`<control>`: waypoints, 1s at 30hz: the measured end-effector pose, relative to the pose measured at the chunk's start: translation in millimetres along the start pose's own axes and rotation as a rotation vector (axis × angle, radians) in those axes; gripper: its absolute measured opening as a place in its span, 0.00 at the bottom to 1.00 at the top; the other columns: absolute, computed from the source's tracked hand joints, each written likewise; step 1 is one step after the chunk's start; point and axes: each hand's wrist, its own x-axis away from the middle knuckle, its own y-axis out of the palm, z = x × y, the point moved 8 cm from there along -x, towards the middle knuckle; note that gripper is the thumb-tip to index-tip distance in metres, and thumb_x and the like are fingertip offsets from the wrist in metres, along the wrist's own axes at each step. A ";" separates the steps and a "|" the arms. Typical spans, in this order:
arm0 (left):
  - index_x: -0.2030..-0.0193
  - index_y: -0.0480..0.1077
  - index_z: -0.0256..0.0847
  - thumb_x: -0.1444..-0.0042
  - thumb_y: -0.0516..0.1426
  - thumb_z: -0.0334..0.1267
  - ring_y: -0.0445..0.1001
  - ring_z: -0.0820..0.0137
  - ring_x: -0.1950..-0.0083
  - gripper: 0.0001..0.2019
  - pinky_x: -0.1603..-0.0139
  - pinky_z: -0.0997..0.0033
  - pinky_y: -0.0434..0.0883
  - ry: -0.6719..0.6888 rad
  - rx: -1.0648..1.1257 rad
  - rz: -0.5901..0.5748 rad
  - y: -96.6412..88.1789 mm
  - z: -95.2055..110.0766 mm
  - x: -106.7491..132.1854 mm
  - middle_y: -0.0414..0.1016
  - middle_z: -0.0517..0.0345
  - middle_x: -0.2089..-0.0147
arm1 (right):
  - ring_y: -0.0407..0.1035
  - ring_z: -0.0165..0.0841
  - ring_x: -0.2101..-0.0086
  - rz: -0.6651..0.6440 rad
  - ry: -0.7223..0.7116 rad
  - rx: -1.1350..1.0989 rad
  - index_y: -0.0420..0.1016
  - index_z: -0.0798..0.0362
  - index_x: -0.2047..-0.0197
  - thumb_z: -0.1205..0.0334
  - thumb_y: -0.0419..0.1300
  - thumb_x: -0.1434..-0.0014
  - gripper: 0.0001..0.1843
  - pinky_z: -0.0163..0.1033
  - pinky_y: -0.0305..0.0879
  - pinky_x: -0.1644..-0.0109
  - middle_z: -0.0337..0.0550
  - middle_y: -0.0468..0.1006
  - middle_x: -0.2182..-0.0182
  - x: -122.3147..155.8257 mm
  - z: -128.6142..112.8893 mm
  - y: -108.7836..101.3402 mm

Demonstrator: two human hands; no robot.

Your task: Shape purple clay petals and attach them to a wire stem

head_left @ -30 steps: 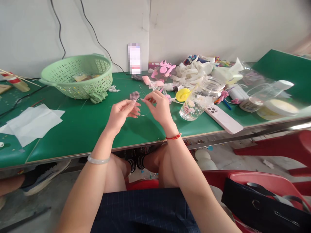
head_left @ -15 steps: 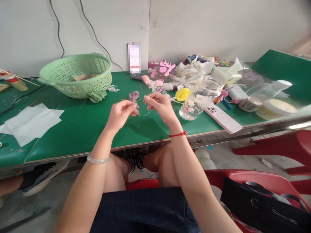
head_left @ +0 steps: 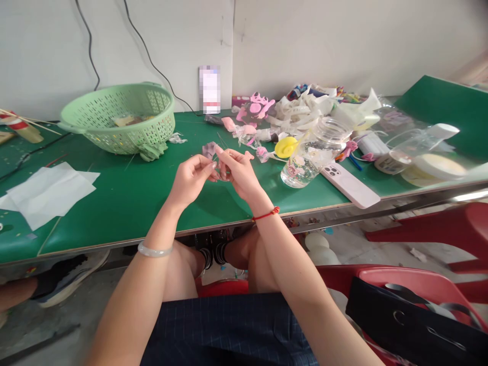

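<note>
Over the green table [head_left: 125,203], my left hand [head_left: 190,183] and my right hand [head_left: 241,174] meet fingertip to fingertip. Both are closed in a pinch on a thin pale loop [head_left: 216,164], wire or cord, I cannot tell which. Fingers hide most of it. Just behind the fingertips lies a greyish-purple crumpled lump [head_left: 208,149]. Something small and pink [head_left: 249,155] shows beside my right hand; whether it touches the hand is unclear. A yellow round piece [head_left: 285,147] and a clear jar [head_left: 305,165] are to the right of my right hand.
A green plastic basket [head_left: 122,137] stands at the back left, white paper sheets [head_left: 53,190] in front of it. A pink phone [head_left: 353,185] lies right of the jar. Pink pieces [head_left: 261,105] and white strips [head_left: 299,113] are heaped at the back.
My right hand has moved left, up against my left fingertips. The loop that showed open between the hands is now mostly covered by fingers.
</note>
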 end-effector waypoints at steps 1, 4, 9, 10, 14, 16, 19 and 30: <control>0.68 0.72 0.40 0.51 0.70 0.60 0.79 0.68 0.69 0.24 0.64 0.68 0.78 0.004 -0.015 0.003 0.0 -0.2 -0.1 0.79 0.56 0.72 | 0.56 0.22 0.82 0.014 -0.004 0.018 0.61 0.51 0.79 0.37 0.70 0.45 0.32 0.32 0.52 0.78 0.29 0.62 0.85 -0.3 0.1 -0.2; 0.68 0.72 0.40 0.48 0.68 0.57 0.79 0.67 0.70 0.22 0.65 0.68 0.77 0.023 -0.058 0.019 0.2 -1.1 -0.4 0.79 0.55 0.72 | 0.56 0.22 0.82 0.050 -0.019 0.074 0.62 0.51 0.79 0.38 0.69 0.43 0.31 0.32 0.51 0.78 0.30 0.63 0.85 -1.2 -0.3 -2.0; 0.69 0.69 0.42 0.41 0.64 0.43 0.79 0.68 0.72 0.11 0.66 0.69 0.76 -0.001 -0.161 0.093 -1.9 -7.5 0.6 0.79 0.57 0.74 | 0.56 0.21 0.83 0.052 -0.039 0.133 0.62 0.52 0.80 0.39 0.67 0.40 0.31 0.32 0.52 0.78 0.30 0.62 0.85 -1.6 -0.2 -1.3; 0.69 0.68 0.42 0.40 0.62 0.40 0.78 0.68 0.72 0.09 0.67 0.69 0.75 -0.002 -0.196 0.112 -2.4 -7.4 1.3 0.78 0.58 0.74 | 0.56 0.21 0.83 0.050 -0.047 0.146 0.62 0.52 0.80 0.39 0.67 0.40 0.31 0.32 0.52 0.78 0.30 0.62 0.85 -1.5 -0.4 -0.8; 0.69 0.67 0.43 0.40 0.58 0.33 0.78 0.68 0.72 0.07 0.66 0.69 0.73 0.037 -0.349 0.166 -1.5 0.9 5.2 0.78 0.59 0.74 | 0.56 0.21 0.82 0.043 -0.079 0.202 0.62 0.52 0.79 0.37 0.66 0.40 0.31 0.31 0.52 0.77 0.30 0.62 0.83 -1.9 -0.3 0.5; 0.69 0.68 0.42 0.41 0.58 0.32 0.78 0.68 0.71 0.06 0.65 0.69 0.73 0.052 -0.397 0.190 -1.0 5.4 7.1 0.78 0.59 0.73 | 0.55 0.21 0.81 0.042 -0.089 0.213 0.62 0.52 0.79 0.36 0.65 0.40 0.32 0.31 0.52 0.77 0.30 0.62 0.83 -2.5 -0.2 0.2; 0.69 0.69 0.42 0.40 0.60 0.35 0.79 0.68 0.70 0.07 0.64 0.69 0.74 0.054 -0.369 0.203 -1.1 7.5 8.5 0.79 0.58 0.72 | 0.55 0.22 0.81 0.042 -0.095 0.199 0.62 0.51 0.79 0.34 0.66 0.42 0.32 0.32 0.52 0.77 0.31 0.61 0.83 -2.7 -1.6 -1.5; 0.69 0.73 0.42 0.42 0.61 0.64 0.79 0.67 0.70 0.24 0.64 0.67 0.79 -0.056 0.035 0.081 0.4 -3.1 1.9 0.78 0.56 0.73 | 0.54 0.24 0.81 0.081 -0.012 0.078 0.60 0.49 0.78 0.34 0.65 0.41 0.32 0.34 0.53 0.76 0.31 0.61 0.84 1.8 -6.6 -4.6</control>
